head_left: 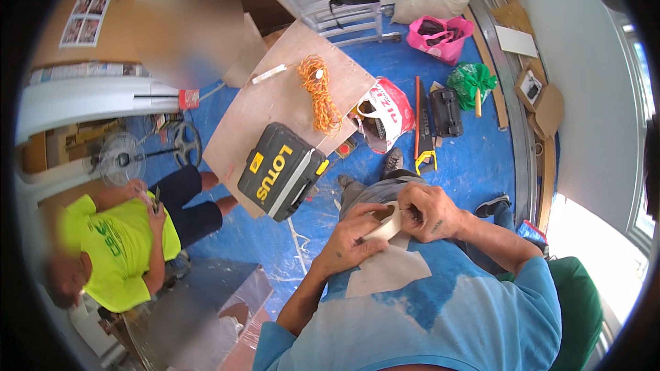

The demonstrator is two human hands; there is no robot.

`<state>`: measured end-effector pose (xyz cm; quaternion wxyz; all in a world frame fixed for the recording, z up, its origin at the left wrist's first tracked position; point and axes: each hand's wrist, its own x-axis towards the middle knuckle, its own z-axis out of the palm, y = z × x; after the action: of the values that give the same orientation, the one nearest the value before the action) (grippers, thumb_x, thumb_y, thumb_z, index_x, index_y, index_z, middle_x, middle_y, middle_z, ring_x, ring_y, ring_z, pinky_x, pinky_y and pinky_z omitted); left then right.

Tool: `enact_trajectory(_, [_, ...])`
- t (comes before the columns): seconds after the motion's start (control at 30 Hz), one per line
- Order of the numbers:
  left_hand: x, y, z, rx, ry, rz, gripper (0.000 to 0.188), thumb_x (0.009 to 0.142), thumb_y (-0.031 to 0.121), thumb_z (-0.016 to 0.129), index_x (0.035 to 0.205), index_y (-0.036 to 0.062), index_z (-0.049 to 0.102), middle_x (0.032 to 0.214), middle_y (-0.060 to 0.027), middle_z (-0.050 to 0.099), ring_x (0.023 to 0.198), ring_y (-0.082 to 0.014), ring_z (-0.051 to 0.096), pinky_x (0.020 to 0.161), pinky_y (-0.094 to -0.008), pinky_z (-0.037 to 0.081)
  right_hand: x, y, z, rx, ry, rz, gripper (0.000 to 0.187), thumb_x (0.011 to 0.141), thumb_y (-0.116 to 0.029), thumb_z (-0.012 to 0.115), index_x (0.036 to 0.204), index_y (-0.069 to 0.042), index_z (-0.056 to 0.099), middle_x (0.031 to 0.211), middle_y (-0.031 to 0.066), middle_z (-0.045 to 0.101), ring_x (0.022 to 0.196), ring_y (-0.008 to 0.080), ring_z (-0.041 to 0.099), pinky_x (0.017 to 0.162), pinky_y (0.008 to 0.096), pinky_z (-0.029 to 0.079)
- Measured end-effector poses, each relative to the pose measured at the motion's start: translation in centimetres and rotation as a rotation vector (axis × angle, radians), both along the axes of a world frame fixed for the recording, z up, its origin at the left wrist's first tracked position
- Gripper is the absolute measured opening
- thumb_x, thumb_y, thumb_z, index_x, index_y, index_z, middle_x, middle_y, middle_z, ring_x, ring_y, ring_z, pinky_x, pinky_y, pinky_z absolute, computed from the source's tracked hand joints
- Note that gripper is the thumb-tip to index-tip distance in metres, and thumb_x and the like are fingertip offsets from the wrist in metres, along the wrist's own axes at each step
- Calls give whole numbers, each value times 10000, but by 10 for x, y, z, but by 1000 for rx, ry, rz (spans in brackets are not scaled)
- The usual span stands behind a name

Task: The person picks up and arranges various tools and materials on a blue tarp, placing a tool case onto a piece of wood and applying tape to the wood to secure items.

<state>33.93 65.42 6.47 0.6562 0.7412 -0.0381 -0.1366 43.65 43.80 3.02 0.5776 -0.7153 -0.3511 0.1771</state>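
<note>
- We see the left hand [349, 237] closed around a roll of pale tape [389, 226], held before the blue shirt [495, 309].
- The right hand [433, 211] curls against the roll's right side; we cannot tell what its fingertips pinch.
- On the wooden tabletop [227, 130] we find bold yellow lettering across a black case [301, 196].
- Beyond it, we spot white print on a red-and-white bag [399, 111].
- At left, we notice dark print on a co-worker's neon-yellow shirt [134, 251].

Indoor work site: blue floor sheeting [460, 172], large black tool case [282, 172], yellow-handled saw [425, 143].
</note>
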Motion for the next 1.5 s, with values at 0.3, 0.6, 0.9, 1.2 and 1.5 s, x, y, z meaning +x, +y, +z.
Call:
enact_trajectory(0.3, [-12, -3, -7, 219, -169, 189, 270, 814, 197, 797, 943, -16, 692, 888, -138, 656, 898, -348, 603, 836, -434, 471, 13, 9, -2, -45, 211, 106, 258, 896, -46, 709, 1147, 13, 691, 1070, 170, 662, 984, 312, 661, 849, 394, 547])
enact_trajectory(0.6, [-25, -21, -10, 290, -52, 198, 459, 936, 392, 701, 1039, -54, 673, 888, -148, 654, 850, -310, 594, 757, -389, 470, -1, -3, -14, 20, 132, 63, 112, 888, -44, 668, 963, 26, 622, 915, 160, 626, 819, 356, 659, 701, 431, 538])
enact_trajectory(0.9, [-18, -14, -21, 406, 33, 173, 338, 907, 308, 755, 953, -12, 655, 838, -159, 626, 759, -339, 592, 660, -407, 471, -9, -3, -16, 42, 88, -73, 149, 817, -9, 637, 923, 6, 533, 863, 167, 588, 734, 379, 626, 641, 445, 512])
enact_trajectory(1.2, [-11, -16, -51, 557, 250, 132, 360, 912, 325, 751, 960, -24, 680, 811, -194, 671, 685, -373, 644, 603, -424, 474, -9, -8, -15, -24, 275, -50, 99, 814, -23, 637, 864, -4, 554, 728, 165, 615, 664, 375, 635, 596, 444, 493])
enact_trajectory(1.5, [-81, 31, -40, 377, 300, 94, 693, 902, 187, 728, 1504, 78, 402, 961, -173, 737, 813, -249, 723, 731, -374, 549, -24, 28, -22, -262, 554, 49, 128, 906, -93, 635, 923, 33, 619, 751, 140, 673, 655, 228, 678, 603, 361, 540])
